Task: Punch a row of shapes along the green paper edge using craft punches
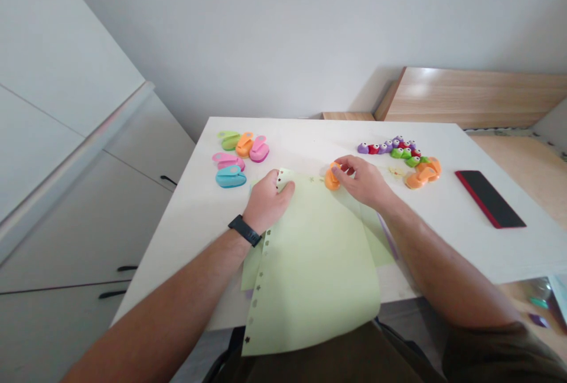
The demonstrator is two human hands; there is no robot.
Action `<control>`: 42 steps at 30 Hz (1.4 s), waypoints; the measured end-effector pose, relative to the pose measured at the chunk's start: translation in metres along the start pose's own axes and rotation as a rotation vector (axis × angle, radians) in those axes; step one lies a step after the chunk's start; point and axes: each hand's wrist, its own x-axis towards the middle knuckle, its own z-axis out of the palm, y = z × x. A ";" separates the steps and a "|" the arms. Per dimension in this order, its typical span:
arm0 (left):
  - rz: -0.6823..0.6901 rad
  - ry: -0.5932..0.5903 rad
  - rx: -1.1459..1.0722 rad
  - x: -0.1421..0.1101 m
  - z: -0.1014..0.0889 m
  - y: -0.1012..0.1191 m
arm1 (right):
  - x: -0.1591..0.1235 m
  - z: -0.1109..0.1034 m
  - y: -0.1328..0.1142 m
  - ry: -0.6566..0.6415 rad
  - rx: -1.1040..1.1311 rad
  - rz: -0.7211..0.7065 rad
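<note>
A pale green sheet of paper hangs over the table's front edge toward my lap. Small shaped holes run down its left side, and a flower-like cutout shows at its top edge. My left hand pinches the sheet's upper left corner, thumb on top. At the top edge, toward the right corner, sits an orange craft punch. The fingers of my right hand are closed round the punch from its right side. Whether the paper lies inside the punch's slot, I cannot tell. More green paper lies underneath.
Several colourful punches stand at the back left of the white table. Small purple, red and green punches cluster at the back right, near yellowish paper bits and orange punches. A black, red-edged flat object lies far right.
</note>
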 end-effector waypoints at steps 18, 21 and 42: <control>-0.013 0.008 0.007 0.000 0.000 0.003 | 0.001 -0.008 -0.001 -0.007 -0.014 0.046; 0.002 0.009 0.039 0.001 0.000 0.001 | 0.002 -0.015 0.006 -0.019 -0.050 0.058; 0.008 0.014 0.043 0.001 0.001 -0.001 | 0.001 -0.001 0.021 -0.152 -0.068 0.097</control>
